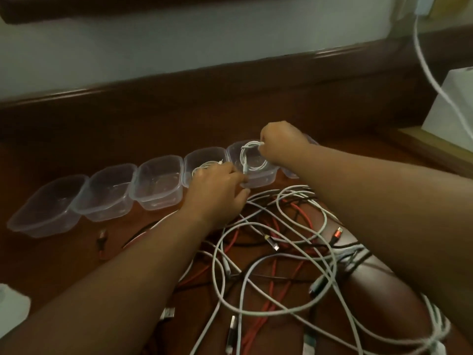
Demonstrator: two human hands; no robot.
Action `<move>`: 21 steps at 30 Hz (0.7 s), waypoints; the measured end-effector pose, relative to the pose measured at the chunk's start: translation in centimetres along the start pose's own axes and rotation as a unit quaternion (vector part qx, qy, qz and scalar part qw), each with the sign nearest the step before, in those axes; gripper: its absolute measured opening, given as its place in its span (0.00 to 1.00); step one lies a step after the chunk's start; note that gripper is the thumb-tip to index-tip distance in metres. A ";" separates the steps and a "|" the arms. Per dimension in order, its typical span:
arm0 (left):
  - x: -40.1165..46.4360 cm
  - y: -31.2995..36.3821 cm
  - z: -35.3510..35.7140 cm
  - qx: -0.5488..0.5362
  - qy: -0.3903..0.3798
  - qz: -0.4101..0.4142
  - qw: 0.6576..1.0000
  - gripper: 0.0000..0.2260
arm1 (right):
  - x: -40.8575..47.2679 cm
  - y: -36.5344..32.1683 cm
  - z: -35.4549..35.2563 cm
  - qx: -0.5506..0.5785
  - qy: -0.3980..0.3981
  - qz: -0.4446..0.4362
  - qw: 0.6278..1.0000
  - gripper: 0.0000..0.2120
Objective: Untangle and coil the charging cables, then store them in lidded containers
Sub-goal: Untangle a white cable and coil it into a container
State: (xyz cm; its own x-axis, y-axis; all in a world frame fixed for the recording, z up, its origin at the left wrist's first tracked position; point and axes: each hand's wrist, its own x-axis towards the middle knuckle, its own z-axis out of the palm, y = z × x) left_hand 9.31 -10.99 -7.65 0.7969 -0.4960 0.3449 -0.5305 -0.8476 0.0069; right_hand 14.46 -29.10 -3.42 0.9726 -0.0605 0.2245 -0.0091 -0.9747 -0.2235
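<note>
**Coiled white cable held over the fifth tub**

From my feed, the right hand (pixel 280 142) is clenched around the top of a coiled white charging cable (pixel 252 157), holding it just above and partly inside a clear plastic tub (pixel 258 179), the fifth in a row on the dark wooden bench (pixel 76 257). The left hand (pixel 217 188) has its fingers curled against the near rim of that tub; I cannot tell whether it grips the rim or only presses on it. It hides much of the neighbouring clear tub (pixel 202 156), where another white coil (pixel 204 167) shows. A further tub behind the right forearm is mostly covered. Nearer me, a tangle of white, red and black cables (pixel 276 252) sprawls over the bench, partly under both forearms.
</note>
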 end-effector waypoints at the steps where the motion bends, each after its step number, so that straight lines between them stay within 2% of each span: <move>1: 0.1 -0.1 0.2 0.006 0.008 0.007 1.000 0.16 | 0.5 -0.2 0.6 -0.014 0.001 -0.008 1.000 0.07; 6: 0.3 -0.1 0.6 -0.015 0.005 -0.008 1.000 0.15 | 2.5 -0.3 2.5 -0.047 0.014 -0.022 0.999 0.08; 11: -1.2 1.0 -0.9 -0.045 0.034 0.015 0.998 0.13 | 2.5 0.3 2.3 0.020 0.029 -0.018 0.999 0.10; 15: -4.3 1.3 -2.6 -0.083 0.040 0.011 0.996 0.10 | 0.1 0.5 0.7 0.046 0.028 -0.009 0.999 0.07; 18: -7.0 1.1 -3.5 -0.098 0.005 -0.026 0.995 0.10 | -3.4 0.3 -0.9 0.097 -0.004 0.015 0.995 0.06; 21: -9.8 1.7 -4.3 -0.078 -0.055 -0.066 0.993 0.09 | -8.1 -0.1 -1.9 0.112 -0.036 -0.004 0.993 0.07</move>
State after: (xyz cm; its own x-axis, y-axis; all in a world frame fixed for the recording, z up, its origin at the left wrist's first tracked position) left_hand -0.64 -6.70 -7.00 0.8846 -0.4073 0.2269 -0.4508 -0.8714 0.1932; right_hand 6.12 -28.92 -3.46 0.9866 -0.0296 0.1607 0.0429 -0.9020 -0.4296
